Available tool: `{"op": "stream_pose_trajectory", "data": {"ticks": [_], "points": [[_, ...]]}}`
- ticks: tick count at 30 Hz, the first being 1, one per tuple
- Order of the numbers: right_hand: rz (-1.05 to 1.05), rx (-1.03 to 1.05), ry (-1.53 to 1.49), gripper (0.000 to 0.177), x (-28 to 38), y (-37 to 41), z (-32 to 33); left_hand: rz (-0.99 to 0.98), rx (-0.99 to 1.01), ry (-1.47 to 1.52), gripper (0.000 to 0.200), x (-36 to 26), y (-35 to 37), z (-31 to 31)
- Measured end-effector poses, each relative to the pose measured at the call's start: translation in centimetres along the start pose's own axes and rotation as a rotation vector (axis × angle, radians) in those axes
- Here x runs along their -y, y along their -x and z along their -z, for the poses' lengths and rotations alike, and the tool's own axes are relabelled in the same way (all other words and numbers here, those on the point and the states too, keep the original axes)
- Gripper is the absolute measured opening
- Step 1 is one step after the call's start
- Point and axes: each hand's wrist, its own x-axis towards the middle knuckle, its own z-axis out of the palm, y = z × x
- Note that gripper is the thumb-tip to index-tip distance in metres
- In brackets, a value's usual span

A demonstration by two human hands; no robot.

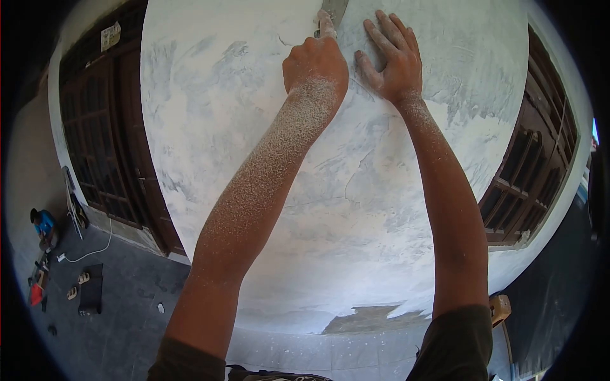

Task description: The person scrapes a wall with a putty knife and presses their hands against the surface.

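My left hand (316,60), dusted with white powder, is closed around a scraper (335,11) high on the wall. The scraper's flat metal blade points up and partly leaves the top of the view; its handle is mostly hidden in my fist. One finger stretches up along the tool. To its right, my right hand (395,63) is open against the wall, fingers spread and whitened with dust. The wall (356,209) carries patchy white and grey filler. Fine dust coats my left forearm (267,171) thickly and my right wrist lightly.
Dark wooden doors (95,133) stand left, a brown-framed window (530,171) right. A person in blue (44,228) crouches at far left near a white cable (95,254). Sandals (84,277) and a dark mat (91,295) lie on the grey floor. Unfilled grey plaster (368,319) shows low on the wall.
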Motion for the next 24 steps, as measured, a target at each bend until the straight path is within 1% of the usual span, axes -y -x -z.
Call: {"op": "stream_pose_trajectory", "data": {"ticks": [2,4,5,7,8,10,11,13,14,16,17,20,21,22,24], "points": [[-0.005,0.001,-0.011,0.061,0.0,0.1,-0.2,0.016,0.005,-0.022,0.065,0.5,0.8,-0.7],[-0.01,0.005,0.005,0.06,0.1,0.0,-0.1,0.058,0.04,0.044,0.057,0.7,0.5,-0.5],[-0.016,0.02,0.021,0.06,0.1,-0.1,0.0,0.055,0.033,0.044,0.057,0.8,-0.2,-0.3],[-0.02,0.014,0.01,0.059,0.3,-0.1,0.1,-0.002,-0.089,-0.002,0.056,1.2,-2.2,0.3],[-0.027,0.011,-0.002,0.059,0.3,-0.1,0.1,-0.058,-0.099,-0.071,0.06,1.5,-3.1,0.8],[-0.03,0.01,0.009,0.058,0.3,-0.1,0.1,-0.076,-0.073,-0.076,0.057,2.5,-4.5,0.9],[-0.033,0.013,0.014,0.058,0.4,0.0,0.0,-0.078,-0.07,-0.081,0.057,3.3,-4.3,0.4],[-0.041,0.011,0.007,0.058,0.4,0.0,0.1,-0.121,-0.098,-0.184,0.053,4.3,-2.4,0.9],[-0.04,0.012,0.001,0.058,0.4,0.0,0.2,-0.134,-0.096,-0.193,0.053,4.9,-1.9,1.3],[-0.05,0.014,0.021,0.058,0.4,0.1,0.1,-0.176,-0.078,-0.303,0.052,6.0,-1.8,2.5],[-0.047,0.025,0.034,0.057,0.4,0.1,0.0,-0.207,-0.12,-0.346,0.051,6.4,-2.6,2.6],[-0.07,0.03,0.041,0.057,0.5,0.2,-0.1,-0.272,-0.153,-0.412,0.051,6.1,-5.9,3.7],[-0.082,0.024,0.042,0.057,0.5,0.4,-0.2,-0.358,-0.254,-0.435,0.048,6.1,-6.6,4.0],[-0.082,0.026,0.045,0.057,0.4,0.4,-0.4,-0.364,-0.256,-0.44,0.048,6.5,-6.9,4.2],[-0.081,0.028,0.049,0.058,0.2,0.5,-0.5,-0.35,-0.166,-0.481,0.048,7.2,-6.9,5.0]]}}
